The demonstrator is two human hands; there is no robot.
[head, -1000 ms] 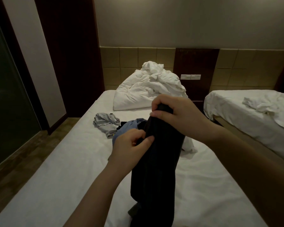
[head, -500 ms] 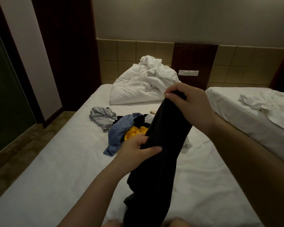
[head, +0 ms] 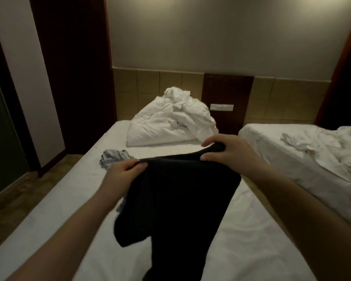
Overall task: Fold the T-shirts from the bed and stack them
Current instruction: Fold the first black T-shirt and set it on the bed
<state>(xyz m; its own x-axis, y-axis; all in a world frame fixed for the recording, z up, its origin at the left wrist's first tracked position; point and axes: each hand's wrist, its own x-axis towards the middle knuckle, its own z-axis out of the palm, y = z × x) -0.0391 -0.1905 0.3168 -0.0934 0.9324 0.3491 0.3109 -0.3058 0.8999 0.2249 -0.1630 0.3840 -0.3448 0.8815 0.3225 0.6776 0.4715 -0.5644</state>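
Both hands, left hand (head: 123, 173) and right hand (head: 229, 152), pinch the black T-shirt (head: 176, 201) by its top edge above the bed (head: 251, 240); grey shirt (head: 114, 159) at ten o'clock.

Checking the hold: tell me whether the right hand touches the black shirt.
Touching. In the head view the right hand pinches the top edge of the black shirt, with fabric bunched between thumb and fingers.

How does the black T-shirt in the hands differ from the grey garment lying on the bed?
The black T-shirt hangs spread between the left hand and right hand; the grey garment lies crumpled on the bed, untouched. The black T-shirt is very dark, the grey garment pale. Neither is folded yet.
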